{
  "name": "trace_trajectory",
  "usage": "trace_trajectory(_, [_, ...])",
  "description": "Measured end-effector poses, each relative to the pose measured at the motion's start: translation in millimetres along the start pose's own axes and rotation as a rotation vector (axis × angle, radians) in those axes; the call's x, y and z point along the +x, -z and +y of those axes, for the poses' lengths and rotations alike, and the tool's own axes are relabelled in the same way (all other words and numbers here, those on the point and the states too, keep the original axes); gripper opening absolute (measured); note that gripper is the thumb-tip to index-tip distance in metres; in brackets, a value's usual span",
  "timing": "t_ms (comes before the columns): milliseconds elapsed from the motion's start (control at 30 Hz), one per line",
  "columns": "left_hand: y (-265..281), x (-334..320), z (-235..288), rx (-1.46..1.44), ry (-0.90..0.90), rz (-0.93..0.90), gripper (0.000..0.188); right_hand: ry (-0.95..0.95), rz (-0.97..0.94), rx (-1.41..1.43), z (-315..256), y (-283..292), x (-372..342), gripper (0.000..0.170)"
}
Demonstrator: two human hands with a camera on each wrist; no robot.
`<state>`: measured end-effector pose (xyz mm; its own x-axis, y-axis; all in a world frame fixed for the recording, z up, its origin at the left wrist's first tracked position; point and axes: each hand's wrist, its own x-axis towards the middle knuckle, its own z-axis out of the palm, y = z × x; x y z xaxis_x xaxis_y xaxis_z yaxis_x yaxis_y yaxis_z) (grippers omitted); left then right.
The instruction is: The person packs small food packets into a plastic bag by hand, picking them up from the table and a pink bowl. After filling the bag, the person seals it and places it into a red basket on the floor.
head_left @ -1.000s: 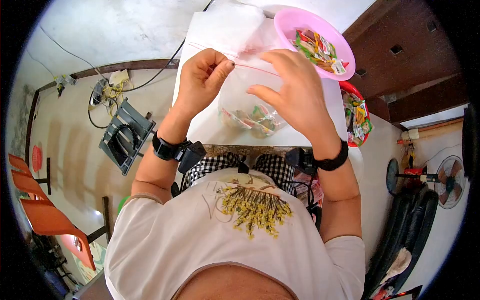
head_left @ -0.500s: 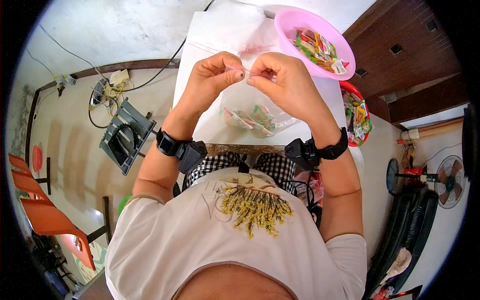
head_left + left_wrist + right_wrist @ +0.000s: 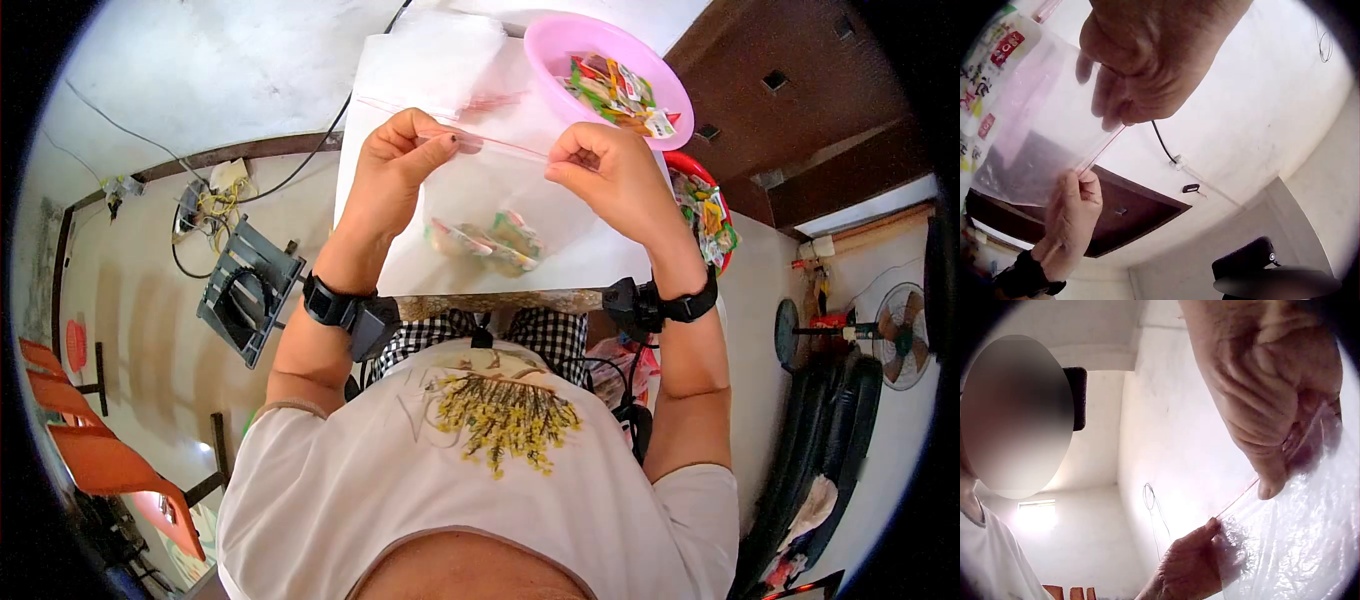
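A clear zip bag (image 3: pixel 490 185) with a red line along its mouth hangs between both hands over the white table. Several small printed packets (image 3: pixel 515 238) lie in its bottom. My left hand (image 3: pixel 392 165) pinches the left end of the mouth between thumb and fingers. At the other end, my right hand (image 3: pixel 612 175) pinches the same red-lined edge, which runs taut between them. In the left wrist view, the packets' printed wrappers (image 3: pixel 988 94) show through the film. The right wrist view has the crinkled plastic bag (image 3: pixel 1297 531) below the fingers.
A stack of clear bags (image 3: pixel 430 65) lies at the back left of the white table (image 3: pixel 365 230). A pink basin (image 3: pixel 545 60) of packets stands at its back right, with a red basin (image 3: pixel 728 255) of more packets lower beside the table. A dark stool (image 3: pixel 245 285) is off to the left.
My right hand came in open, closed on the bag's edge beside the left hand, then moved right along it. The left hand keeps its pinch. The head view has shifted slightly.
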<state>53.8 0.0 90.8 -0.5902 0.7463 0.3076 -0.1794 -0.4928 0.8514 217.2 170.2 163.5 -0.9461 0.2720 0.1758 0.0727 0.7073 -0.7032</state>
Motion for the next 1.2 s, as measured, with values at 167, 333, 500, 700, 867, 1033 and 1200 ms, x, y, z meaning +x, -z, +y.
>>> trace_trajectory(167, [6,1,-2,-0.018,-0.016,0.002,0.006,-0.021,0.063,0.014,15,12,-20,0.010])
trace_trajectory(333, [3,2,-3,-0.026,-0.003,0.001,0.006,-0.035,0.110,0.009,22,19,-39,0.011])
trace_trajectory(500, [-16,13,-2,0.020,-0.026,-0.091,0.005,0.058,0.113,0.028,18,35,-70,0.013])
trace_trajectory(700, [-59,14,-12,0.410,-0.003,-0.298,0.041,-0.010,0.355,0.339,38,84,-158,0.011])
trace_trajectory(867, [-63,0,-64,0.702,0.151,-0.467,0.043,-0.289,0.632,0.246,64,108,-256,0.014])
trace_trajectory(1033, [-63,-21,-119,0.947,0.112,-0.708,0.047,-0.666,0.769,0.213,124,86,-340,0.013])
trace_trajectory(1200, [-71,-37,-150,1.423,-0.041,-0.912,0.064,-0.968,0.840,0.374,206,45,-443,0.015])
